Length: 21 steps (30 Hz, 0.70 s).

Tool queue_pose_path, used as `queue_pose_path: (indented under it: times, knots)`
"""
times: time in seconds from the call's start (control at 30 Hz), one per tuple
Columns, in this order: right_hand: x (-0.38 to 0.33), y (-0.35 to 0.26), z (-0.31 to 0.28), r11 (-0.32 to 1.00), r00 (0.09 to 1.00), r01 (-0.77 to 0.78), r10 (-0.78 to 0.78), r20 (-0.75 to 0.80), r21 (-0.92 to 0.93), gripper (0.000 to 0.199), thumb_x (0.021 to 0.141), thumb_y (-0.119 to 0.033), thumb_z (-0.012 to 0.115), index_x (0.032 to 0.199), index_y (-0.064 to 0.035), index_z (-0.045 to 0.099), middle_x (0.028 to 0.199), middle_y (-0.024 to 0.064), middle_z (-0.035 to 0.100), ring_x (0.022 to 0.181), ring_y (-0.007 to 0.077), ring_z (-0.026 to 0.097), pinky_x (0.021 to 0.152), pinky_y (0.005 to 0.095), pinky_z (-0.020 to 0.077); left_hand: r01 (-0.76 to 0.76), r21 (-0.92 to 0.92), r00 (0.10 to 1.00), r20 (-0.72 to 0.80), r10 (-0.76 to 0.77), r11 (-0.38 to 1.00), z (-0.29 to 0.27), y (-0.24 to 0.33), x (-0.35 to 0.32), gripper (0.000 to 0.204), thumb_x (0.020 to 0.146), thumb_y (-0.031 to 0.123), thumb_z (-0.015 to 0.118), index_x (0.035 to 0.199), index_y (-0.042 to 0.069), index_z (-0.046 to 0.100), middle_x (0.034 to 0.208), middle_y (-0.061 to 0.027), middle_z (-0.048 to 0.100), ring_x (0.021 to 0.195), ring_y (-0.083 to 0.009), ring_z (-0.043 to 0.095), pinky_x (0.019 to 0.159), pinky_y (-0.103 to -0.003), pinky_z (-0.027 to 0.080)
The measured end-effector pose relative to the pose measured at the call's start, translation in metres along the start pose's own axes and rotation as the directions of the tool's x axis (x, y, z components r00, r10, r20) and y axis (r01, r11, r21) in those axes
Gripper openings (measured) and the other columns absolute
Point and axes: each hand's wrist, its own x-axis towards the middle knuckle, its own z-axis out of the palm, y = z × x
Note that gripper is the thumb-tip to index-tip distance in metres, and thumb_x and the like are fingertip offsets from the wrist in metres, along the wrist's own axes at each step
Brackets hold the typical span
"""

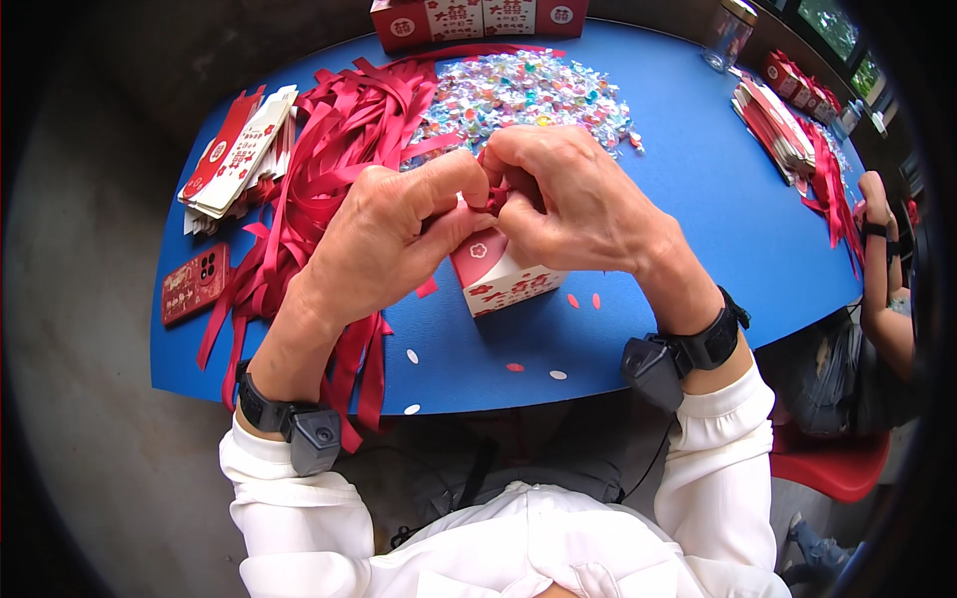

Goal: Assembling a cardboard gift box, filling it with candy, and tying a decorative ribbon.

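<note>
A small red-and-white paper gift box (pixel 513 284) stands on the blue table in front of me. Over its top, my left hand (pixel 379 234) and my right hand (pixel 583 199) meet, each with fingers pinched on a red ribbon (pixel 495 196). Only a short dark-red piece of that ribbon shows between the fingertips; the rest is hidden by my hands. Left of the box lies a large heap of loose red ribbons (pixel 344 140), some hanging over the table's front edge. Beyond my hands spreads a pile of clear-wrapped colourful candies (pixel 533 90).
Flat folded boxes (pixel 239 154) and a red phone (pixel 195 284) lie at the left. Finished boxes (pixel 488 18) line the far edge, near a lidded jar (pixel 730 38). Another person's arm (pixel 882 269), more flat boxes (pixel 776 125) and ribbons (pixel 829 194) are at the right.
</note>
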Motion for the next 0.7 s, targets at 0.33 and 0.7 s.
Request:
queue_pose_path:
  times: [0.33,0.7]
  knots:
    - [-0.003,0.001,0.005,0.992,0.992,-0.031,0.016,-0.123,-0.119,0.010,0.075,-0.006,0.054,0.078,0.0034,0.057,0.073,0.0232,0.063,0.073,0.0410,0.063,0.071,0.0482,0.0510,0.075,-0.060,0.997,0.035,-0.073,0.995,-0.005,-0.005,-0.003,0.010,0.088,-0.007,0.066,0.086,-0.002,0.058,0.071,-0.0038,0.058,0.068,-0.0074,0.053,0.062,-0.025,0.047]
    - [-0.006,-0.001,0.008,0.959,0.989,-0.048,0.007,-0.145,-0.281,0.011,0.073,-0.007,0.056,0.077,0.0032,0.058,0.074,0.0233,0.063,0.074,0.0411,0.063,0.071,0.0484,0.0513,0.194,-0.274,0.974,0.171,-0.151,0.942,-0.017,-0.013,-0.006,0.010,0.088,-0.003,0.070,0.087,-0.001,0.060,0.075,-0.0016,0.057,0.069,-0.0072,0.051,0.064,-0.025,0.046]
